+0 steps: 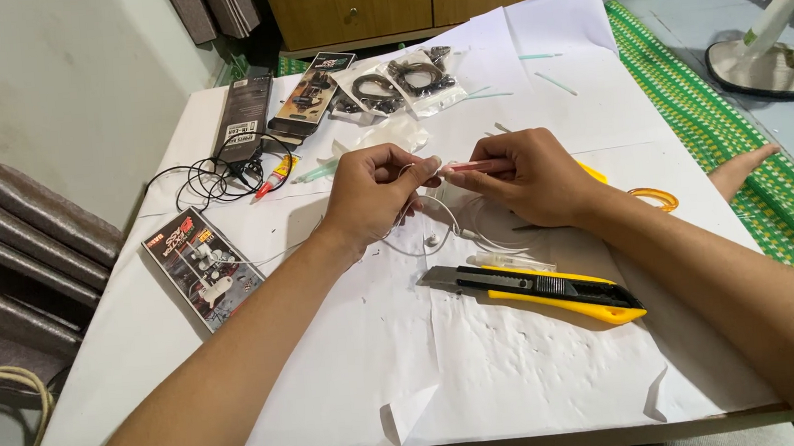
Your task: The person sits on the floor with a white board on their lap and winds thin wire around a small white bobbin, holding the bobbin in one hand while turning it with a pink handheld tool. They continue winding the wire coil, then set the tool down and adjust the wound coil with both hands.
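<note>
Head view is showing your two hands meeting over the middle of the table [144,366]. Your right hand [530,179] is pinching a thin pink tube [479,165] between thumb and fingers, holding it roughly level and pointing toward your left hand [376,192]. Your left hand is closing its fingertips on the near end of that tube, where a thin white wire [436,234] is also meeting it; whether the wire is gripped too cannot be told. The wire is looping down below both hands and lying on the white paper sheets [483,358] that are covering the table.

Just below the hands, a yellow and black utility knife [544,292] is lying on the paper with its blade end pointing left. A clear tube piece [509,261] is lying between the knife and your hands. An orange ring [655,198] is resting beside your right wrist.

Left of your left forearm, an earphone package [204,266] is lying flat. Farther back, a coil of black cable [214,179], a small glue tube [275,178], a dark box [242,117] and several clear bags of black cables [395,83] are lying near the far edge. A fan base [762,67] is standing on the floor to the right.
</note>
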